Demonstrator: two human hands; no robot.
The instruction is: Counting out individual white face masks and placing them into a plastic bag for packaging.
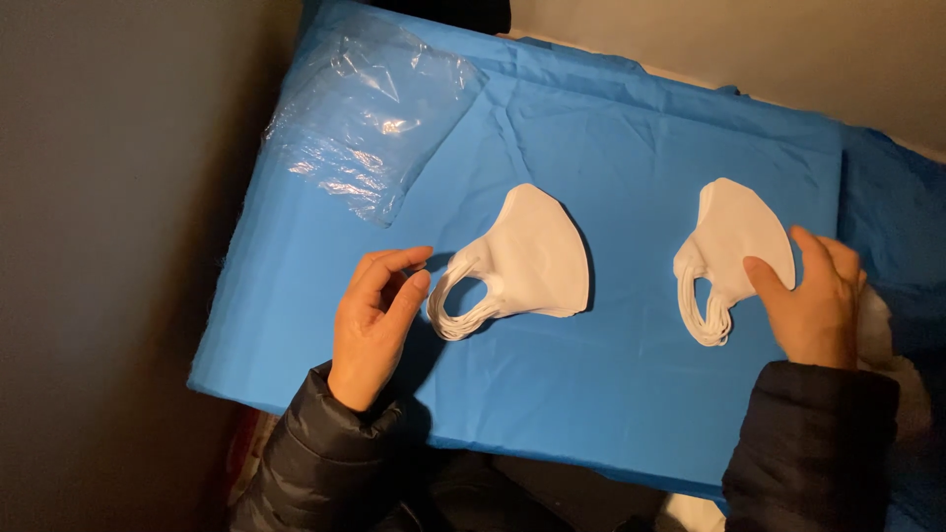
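Note:
Two stacks of folded white face masks lie on a blue cloth [611, 128]. The left stack [532, 251] sits in the middle, ear loops fanned out toward my left hand [374, 315]. That hand hovers just beside the loops, fingers apart and slightly curled, holding nothing. The right stack [734, 241] lies further right. My right hand [813, 300] rests on its lower right edge, thumb pressed on the top mask. Both arms wear dark padded sleeves.
A crumpled clear plastic bag [370, 113] lies at the cloth's far left corner. The cloth covers a raised flat surface whose left edge drops to a dark floor [108, 266]. A pale wall [739, 49] runs behind.

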